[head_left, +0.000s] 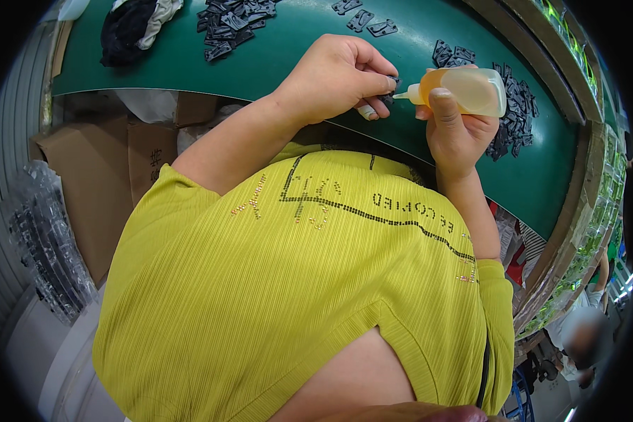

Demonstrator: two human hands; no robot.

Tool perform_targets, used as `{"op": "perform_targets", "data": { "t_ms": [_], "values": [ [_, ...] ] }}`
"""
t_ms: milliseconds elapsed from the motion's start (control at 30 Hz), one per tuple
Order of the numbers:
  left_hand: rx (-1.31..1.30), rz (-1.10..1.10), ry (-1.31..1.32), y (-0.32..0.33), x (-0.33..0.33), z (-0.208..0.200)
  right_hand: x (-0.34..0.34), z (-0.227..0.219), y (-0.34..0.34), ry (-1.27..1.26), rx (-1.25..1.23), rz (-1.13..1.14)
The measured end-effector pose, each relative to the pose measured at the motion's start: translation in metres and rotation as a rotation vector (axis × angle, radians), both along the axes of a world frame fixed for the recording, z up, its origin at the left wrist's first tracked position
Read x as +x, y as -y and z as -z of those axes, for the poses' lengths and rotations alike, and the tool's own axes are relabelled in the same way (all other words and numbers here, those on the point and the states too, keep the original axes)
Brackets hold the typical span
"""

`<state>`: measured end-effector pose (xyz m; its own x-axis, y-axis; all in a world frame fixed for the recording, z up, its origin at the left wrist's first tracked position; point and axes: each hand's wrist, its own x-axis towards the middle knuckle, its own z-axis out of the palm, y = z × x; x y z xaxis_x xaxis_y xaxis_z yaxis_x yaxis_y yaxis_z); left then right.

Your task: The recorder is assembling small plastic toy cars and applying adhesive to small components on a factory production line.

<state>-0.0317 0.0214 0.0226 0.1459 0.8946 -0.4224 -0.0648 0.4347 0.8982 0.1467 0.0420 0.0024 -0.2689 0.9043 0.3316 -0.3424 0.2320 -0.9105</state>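
Observation:
My left hand (341,76) is closed over the green table, pinching a small black plastic part (392,90) between thumb and fingers. One of its fingers has a pale wrap round it. My right hand (457,133) grips a translucent squeeze bottle (482,88) of yellowish liquid, tilted onto its side. Its thin nozzle points left and meets the edge of the black part, or comes very close; I cannot tell if they touch. Most of the part is hidden by my left fingers.
On the green table (302,56) lie a pile of black parts (235,21), several loose ones (361,20) and another heap (517,105) at right. A dark cloth (130,32) sits far left. Cardboard boxes (84,183) stand below. A person (584,330) is at lower right.

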Motion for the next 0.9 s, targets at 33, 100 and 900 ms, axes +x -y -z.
{"op": "perform_targets", "data": {
  "t_ms": [33,100,900],
  "values": [
    [0.0,-0.002,0.003,0.0,0.0,0.0,0.0,0.0,0.0,0.019,0.018,-0.006],
    [0.007,-0.005,-0.002,-0.001,-0.001,0.0,0.0,0.0,-0.001,0.013,0.004,0.017],
    [0.471,-0.196,-1.411,-0.052,-0.094,0.007,0.011,0.008,-0.01,-0.259,-0.202,0.043]
  ]
}}
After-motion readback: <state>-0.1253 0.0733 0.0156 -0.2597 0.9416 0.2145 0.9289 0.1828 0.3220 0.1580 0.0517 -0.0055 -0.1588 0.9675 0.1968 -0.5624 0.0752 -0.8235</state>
